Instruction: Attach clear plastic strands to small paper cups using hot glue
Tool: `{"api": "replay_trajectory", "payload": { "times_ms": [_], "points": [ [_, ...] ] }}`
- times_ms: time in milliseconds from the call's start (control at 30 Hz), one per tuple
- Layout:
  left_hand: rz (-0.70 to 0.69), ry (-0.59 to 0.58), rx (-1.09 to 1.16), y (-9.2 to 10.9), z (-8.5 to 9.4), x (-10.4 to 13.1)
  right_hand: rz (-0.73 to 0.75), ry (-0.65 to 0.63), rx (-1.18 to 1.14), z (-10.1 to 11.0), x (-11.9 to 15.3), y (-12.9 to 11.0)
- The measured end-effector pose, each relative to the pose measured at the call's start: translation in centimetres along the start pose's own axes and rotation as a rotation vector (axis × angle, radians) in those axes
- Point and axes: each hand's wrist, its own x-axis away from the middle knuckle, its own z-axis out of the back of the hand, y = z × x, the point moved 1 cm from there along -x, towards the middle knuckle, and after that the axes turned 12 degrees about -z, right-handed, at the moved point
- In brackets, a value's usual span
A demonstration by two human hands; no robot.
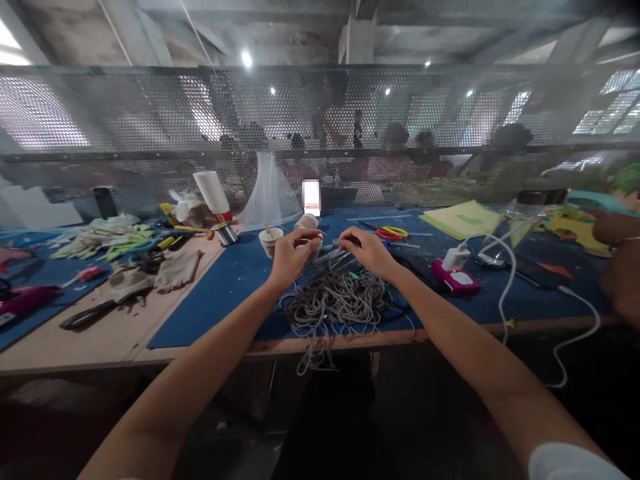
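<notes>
My left hand (296, 255) is closed in a pinch above the blue mat (210, 293), just right of a paper cup (270, 241). What its fingertips hold is too small to make out. To the right, my right hand (367, 250) is pinched too, on something small I cannot name. The two hands are apart. Thin clear strips (327, 261) lie between and below them. Nearer the front edge sits a tangled pile of grey cord (345, 300), with some loops hanging over the edge.
Red and yellow scissors (393, 233), a magenta device (455, 278) with a white plug, and yellow sheets (463, 219) are at the right, near another person's arm (623, 267). Gloves (177, 270) and stacked cups (213, 193) stand left. A perforated screen (165, 133) rises behind.
</notes>
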Motion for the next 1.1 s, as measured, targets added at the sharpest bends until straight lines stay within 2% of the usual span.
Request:
{"api": "replay_trajectory", "payload": {
  "times_ms": [100,167,367,533,600,800,867,933,1000,1100],
  "points": [
    [0.057,-0.064,0.159,0.6,-0.7,0.4,0.041,0.035,-0.028,-0.7,0.1,-0.8],
    [0.066,-0.05,0.2,0.8,-0.9,0.5,0.066,0.053,-0.026,-1.1,0.2,-1.2],
    [0.052,0.051,0.217,1.0,-0.7,0.4,0.06,0.034,-0.047,-2.0,0.2,-1.5],
    [0.029,0.244,0.316,1.1,0.4,-0.5,0.046,-0.007,-0.024,-1.9,0.2,-0.4],
    [0.029,0.281,0.389,1.1,0.6,-0.6,0.01,-0.01,-0.011,-1.8,0.1,-0.1],
    [0.101,0.074,0.459,1.1,-0.2,-0.2,-0.038,-0.06,-0.006,-1.9,0.2,-0.5],
    [0.062,0.135,0.43,1.0,0.3,-0.5,-0.056,-0.053,-0.012,-1.8,0.1,-0.4],
    [-0.003,0.294,0.385,0.8,1.2,-1.0,-0.098,0.021,-0.016,-1.5,-0.1,0.1],
    [-0.036,0.403,0.348,0.6,2.1,-1.5,-0.171,0.109,0.009,-1.3,-0.4,1.1],
    [-0.075,0.453,0.247,0.8,2.6,-1.8,-0.281,0.104,0.146,-1.3,-0.8,2.4]
  ]
}}
